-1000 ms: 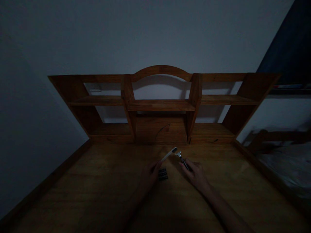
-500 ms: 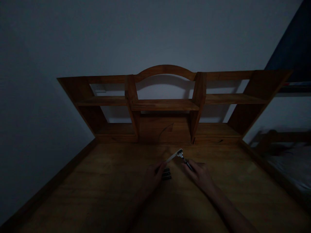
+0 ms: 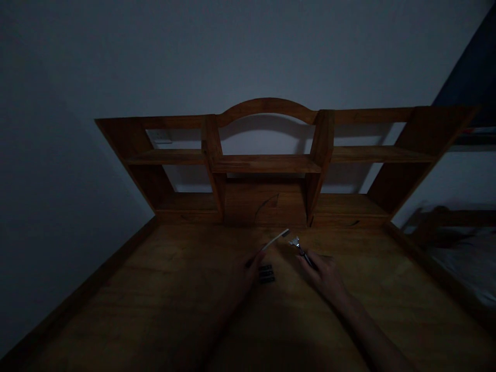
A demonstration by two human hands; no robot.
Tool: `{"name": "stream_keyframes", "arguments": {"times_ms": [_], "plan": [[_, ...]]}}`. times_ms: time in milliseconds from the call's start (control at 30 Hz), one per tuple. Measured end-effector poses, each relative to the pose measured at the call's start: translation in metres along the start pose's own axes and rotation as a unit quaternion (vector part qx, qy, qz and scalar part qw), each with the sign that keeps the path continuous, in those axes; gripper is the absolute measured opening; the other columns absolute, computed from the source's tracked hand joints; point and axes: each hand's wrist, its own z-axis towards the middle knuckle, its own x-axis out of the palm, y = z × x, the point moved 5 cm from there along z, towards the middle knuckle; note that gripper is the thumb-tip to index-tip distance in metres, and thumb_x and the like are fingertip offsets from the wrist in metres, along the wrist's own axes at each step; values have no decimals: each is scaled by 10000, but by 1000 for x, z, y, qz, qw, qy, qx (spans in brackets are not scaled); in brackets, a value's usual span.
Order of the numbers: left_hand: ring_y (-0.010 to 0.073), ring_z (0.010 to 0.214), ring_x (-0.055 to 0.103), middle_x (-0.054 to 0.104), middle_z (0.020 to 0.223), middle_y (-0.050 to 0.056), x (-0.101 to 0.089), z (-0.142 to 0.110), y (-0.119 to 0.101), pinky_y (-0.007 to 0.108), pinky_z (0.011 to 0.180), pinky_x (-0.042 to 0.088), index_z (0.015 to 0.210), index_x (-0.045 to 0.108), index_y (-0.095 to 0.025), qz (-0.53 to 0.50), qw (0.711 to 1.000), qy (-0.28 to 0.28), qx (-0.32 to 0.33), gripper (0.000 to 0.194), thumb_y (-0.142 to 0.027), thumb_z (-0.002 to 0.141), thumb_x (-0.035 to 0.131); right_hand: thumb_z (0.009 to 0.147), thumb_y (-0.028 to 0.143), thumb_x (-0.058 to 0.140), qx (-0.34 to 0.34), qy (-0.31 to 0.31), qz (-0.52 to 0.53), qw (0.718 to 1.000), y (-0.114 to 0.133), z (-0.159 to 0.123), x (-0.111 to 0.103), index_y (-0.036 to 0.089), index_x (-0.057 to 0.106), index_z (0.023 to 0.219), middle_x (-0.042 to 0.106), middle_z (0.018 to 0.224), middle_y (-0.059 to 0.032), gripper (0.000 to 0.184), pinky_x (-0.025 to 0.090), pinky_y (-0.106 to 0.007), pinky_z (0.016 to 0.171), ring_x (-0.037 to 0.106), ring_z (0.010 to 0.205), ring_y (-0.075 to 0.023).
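Observation:
The room is very dim. My left hand is closed around the handle of a toothbrush, whose white neck points up and to the right. My right hand is closed on the dark handle of a razor; its shiny metal head points toward the brush tip, a short gap apart. Both hands hover just over a wooden desk. A small dark cartridge pack lies on the desk between my hands, close to the left one.
A wooden hutch with open shelves stands at the back of the desk against a pale wall. A raised wooden rim runs along the desk's left side. A bed with pale bedding sits at the right.
The brush tip and the razor head touched half a second ago and have now drawn slightly apart. The view has shifted a little, so the desk sits further right in the picture.

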Motion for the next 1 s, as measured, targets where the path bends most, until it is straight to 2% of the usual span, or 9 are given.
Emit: {"name": "stream_keyframes", "arguments": {"times_ms": [100, 267, 433, 633, 833, 1000], "plan": [[230, 1002, 637, 692, 1078, 44, -3, -1, 0, 355, 888, 497, 1083, 679, -205, -6, 1000, -27, 13, 366, -440, 836, 545, 907, 325, 508, 1, 7, -4, 1000, 1, 1, 1, 181, 584, 790, 587, 605, 11, 200, 350, -226, 512, 542, 482, -109], [230, 968, 651, 696, 1066, 49, 4, -1, 2, 363, 868, 511, 1087, 678, -205, 1, 1000, 21, 17, 359, -429, 841, 543, 914, 345, 494, 0, 11, -11, 1000, 4, 1, 2, 184, 574, 768, 592, 615, 10, 231, 347, -225, 521, 557, 495, -109], [227, 1024, 629, 684, 1097, 43, 0, 0, 6, 362, 895, 501, 1118, 660, -222, 2, 1000, -23, 20, 374, -445, 843, 540, 915, 353, 490, 11, 16, -5, 1000, 2, 1, 3, 182, 560, 754, 577, 594, 15, 246, 334, -219, 503, 543, 477, -103], [231, 948, 658, 702, 1048, 52, 4, 1, 5, 366, 854, 520, 1054, 694, -219, 26, 999, 25, 28, 355, -454, 844, 532, 916, 354, 489, 13, 17, -2, 1000, 2, 0, 4, 182, 564, 762, 566, 589, 16, 243, 337, -225, 511, 543, 482, -108], [230, 982, 644, 698, 1059, 53, -3, 1, 5, 368, 876, 506, 1087, 678, -206, 20, 999, -20, 17, 388, -465, 845, 521, 919, 356, 481, 23, 19, 0, 1000, -2, 0, 6, 182, 563, 781, 576, 603, 15, 237, 337, -223, 503, 550, 480, -110], [230, 902, 665, 712, 1015, 49, 6, 1, 4, 355, 821, 524, 1021, 708, -209, 38, 998, 41, 18, 370, -470, 842, 517, 916, 354, 488, 25, 22, 1, 999, -1, 0, 6, 184, 583, 822, 596, 618, 12, 216, 350, -219, 513, 566, 499, -115]]}}
